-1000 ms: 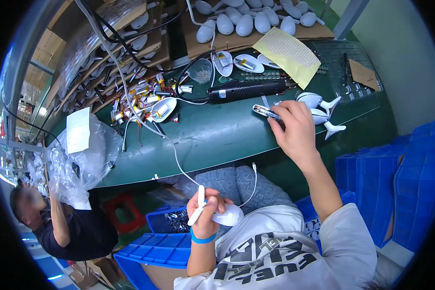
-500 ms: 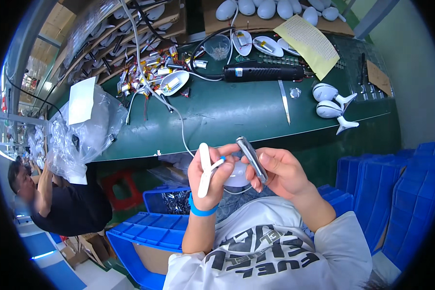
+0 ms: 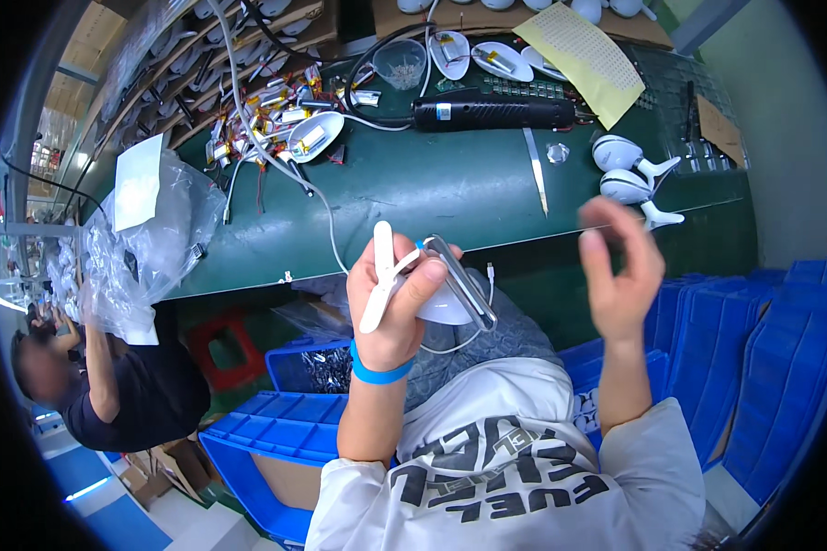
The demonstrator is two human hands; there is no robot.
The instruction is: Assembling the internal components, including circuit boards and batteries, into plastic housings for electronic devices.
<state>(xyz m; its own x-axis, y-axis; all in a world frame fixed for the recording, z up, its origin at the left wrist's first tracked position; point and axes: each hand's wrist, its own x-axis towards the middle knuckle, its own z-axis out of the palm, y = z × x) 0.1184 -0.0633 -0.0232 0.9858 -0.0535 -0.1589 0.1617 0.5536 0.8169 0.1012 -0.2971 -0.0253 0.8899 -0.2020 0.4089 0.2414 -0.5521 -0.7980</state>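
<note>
My left hand (image 3: 390,298) is closed round a white device with a Y-shaped forked foot (image 3: 383,266). A dark, silver-edged long rounded part (image 3: 461,283) juts out to the right of my fingers, with a rounded white shell (image 3: 443,307) beneath it. Whether these parts are joined is hidden by my fingers. A thin white cable with a small metal plug (image 3: 490,272) hangs beside them. To the right, my right hand (image 3: 623,271) is raised with nothing in it, thumb and fingers apart. It is near two white egg-shaped devices (image 3: 625,186) with forked feet at the table's front edge.
On the green table (image 3: 413,202) lie a black handheld tool (image 3: 492,112), tweezers (image 3: 535,174), a pile of small batteries (image 3: 266,115), white shells (image 3: 505,62) and a yellow sheet (image 3: 583,60). Blue crates (image 3: 772,367) stand right and left. A co-worker (image 3: 129,390) sits at left.
My right hand has let go of the dark-edged part and moved right and up, its fingers opening. My left hand keeps the white device. The view has shifted slightly.
</note>
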